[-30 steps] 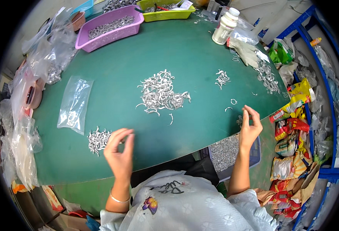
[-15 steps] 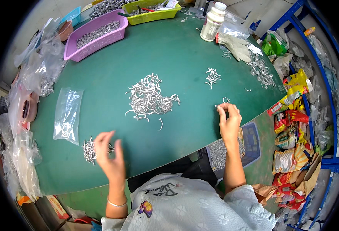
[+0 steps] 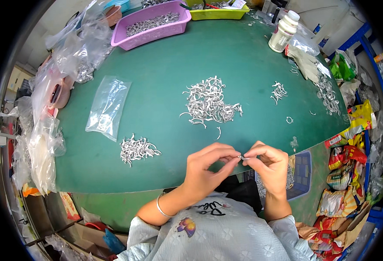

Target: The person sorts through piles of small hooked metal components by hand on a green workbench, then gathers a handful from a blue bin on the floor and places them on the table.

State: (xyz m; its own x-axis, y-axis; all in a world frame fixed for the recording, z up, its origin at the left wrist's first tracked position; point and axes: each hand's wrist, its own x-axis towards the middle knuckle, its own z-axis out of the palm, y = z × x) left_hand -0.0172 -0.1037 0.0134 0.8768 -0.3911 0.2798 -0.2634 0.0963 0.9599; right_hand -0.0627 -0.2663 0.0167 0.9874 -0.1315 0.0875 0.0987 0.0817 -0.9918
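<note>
head-worn fisheye view, facing down, near the hands, wide across the green table

Left hand and right hand pinch a metal piece by the near edge of the surface — a purple basket stands at its far edge, a bottle toward the far right corner.

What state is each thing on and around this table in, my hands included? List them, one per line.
Left hand: fingertips pinched on a small metal piece
Right hand: pinched on the same piece
Central metal pile: loosely heaped
Left metal pile: loosely heaped
Clear plastic bag: lying flat
White bottle: upright, capped
Purple basket: uncovered, partly filled
Glove: lying limp
</note>
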